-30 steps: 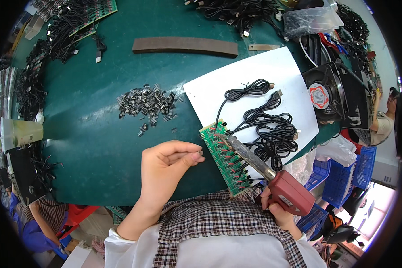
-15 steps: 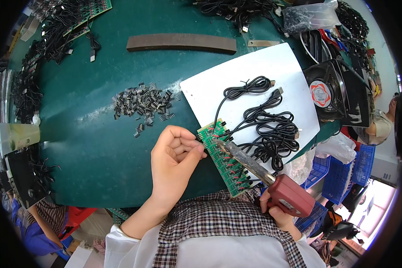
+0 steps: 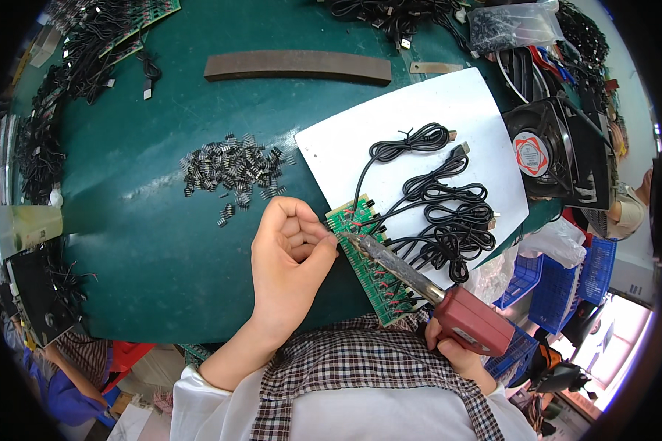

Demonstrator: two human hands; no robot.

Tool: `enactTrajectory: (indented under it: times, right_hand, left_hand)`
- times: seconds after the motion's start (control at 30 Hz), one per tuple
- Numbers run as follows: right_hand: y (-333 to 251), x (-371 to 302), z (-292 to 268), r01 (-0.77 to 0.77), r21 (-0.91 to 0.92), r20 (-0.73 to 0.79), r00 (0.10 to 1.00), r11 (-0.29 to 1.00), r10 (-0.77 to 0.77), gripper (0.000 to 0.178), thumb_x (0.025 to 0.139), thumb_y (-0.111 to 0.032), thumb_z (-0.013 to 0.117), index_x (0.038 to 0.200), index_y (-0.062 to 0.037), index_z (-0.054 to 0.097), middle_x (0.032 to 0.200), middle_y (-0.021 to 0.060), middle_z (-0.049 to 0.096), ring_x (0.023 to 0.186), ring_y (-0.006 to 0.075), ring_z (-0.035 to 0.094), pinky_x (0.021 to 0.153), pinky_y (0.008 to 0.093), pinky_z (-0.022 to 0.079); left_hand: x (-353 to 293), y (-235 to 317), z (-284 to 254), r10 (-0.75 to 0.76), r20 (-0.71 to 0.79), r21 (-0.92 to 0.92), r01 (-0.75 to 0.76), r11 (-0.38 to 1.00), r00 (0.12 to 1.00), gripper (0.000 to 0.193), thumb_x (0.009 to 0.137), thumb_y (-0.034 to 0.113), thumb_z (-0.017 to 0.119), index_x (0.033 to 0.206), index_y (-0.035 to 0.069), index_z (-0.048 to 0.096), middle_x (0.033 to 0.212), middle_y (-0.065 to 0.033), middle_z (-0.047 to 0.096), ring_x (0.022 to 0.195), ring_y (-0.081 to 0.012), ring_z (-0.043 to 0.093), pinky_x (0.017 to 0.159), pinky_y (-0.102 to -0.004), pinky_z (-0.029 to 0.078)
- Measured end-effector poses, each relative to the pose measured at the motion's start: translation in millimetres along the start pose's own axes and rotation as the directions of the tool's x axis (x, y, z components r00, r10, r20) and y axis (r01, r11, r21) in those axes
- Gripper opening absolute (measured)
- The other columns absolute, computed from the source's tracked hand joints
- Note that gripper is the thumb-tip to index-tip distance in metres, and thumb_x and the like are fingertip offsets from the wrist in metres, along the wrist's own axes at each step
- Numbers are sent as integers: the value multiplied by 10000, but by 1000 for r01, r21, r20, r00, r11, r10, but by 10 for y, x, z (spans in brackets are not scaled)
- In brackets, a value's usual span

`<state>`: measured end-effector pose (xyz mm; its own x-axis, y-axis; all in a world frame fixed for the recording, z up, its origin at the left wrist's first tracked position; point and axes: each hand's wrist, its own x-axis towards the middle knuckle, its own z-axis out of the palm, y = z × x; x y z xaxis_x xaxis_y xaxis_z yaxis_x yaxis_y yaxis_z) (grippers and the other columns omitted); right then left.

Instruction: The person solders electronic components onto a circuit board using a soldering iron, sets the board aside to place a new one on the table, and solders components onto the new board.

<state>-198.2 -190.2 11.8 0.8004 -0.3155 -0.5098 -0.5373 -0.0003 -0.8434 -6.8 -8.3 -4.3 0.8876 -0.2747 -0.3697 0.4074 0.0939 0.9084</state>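
A green circuit board with red and black wires lies at the edge of a white sheet. My left hand is closed in a pinch at the board's left edge; whatever sits between thumb and forefinger is hidden. In my right hand is a soldering iron with a dark red body. Its grey, worn shaft slants over the board, and the tip ends close beside my left fingertips. Black coiled USB cables run from the board across the sheet.
A heap of small black pin connectors lies left on the green table. Farther back rests a long brown bar. At right stand a fan and blue baskets. Another person's arm shows at lower left.
The soldering iron has shifted left, its tip moving from the board's inner part to its left edge by my left fingertips. My left hand stays pinched in nearly the same place.
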Motion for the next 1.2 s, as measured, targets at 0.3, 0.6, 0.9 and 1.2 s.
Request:
enactTrajectory:
  times: [0.3,0.6,0.9,1.2]
  right_hand:
    - [13,21,6,103,-211,41,994,972,-97,423,653,-186,710,1016,-7,585,802,67,616,620,152,591,567,236,463]
    - [-117,23,37,89,-58,9,996,994,-89,353,645,-144,709,960,-26,604,811,67,621,620,176,603,551,250,470]
    - [-72,49,28,88,-107,50,995,990,-83,390,650,-176,697,989,-15,588,751,44,579,584,143,554,551,222,442]
    - [-45,58,38,157,-56,65,986,986,-153,415,661,-202,715,1000,-3,582,747,40,577,582,141,548,556,224,440]
  left_hand:
    - [0,-4,2,5,1,-35,-5,999,1000,241,756,-118,500,900,47,399,764,-41,515,685,-72,519,639,-210,466]
    - [0,2,-9,-3,4,-4,3,1000,1000,237,751,-116,490,898,48,402,760,-40,519,683,-76,521,635,-204,452]
    - [10,-18,-15,10,11,-42,-10,999,1000,233,752,-114,487,911,42,418,761,-34,518,676,-71,512,635,-209,455]
    - [8,-21,-25,9,23,-56,-8,998,1000,233,761,-106,496,923,43,419,763,-30,516,679,-65,511,636,-208,462]
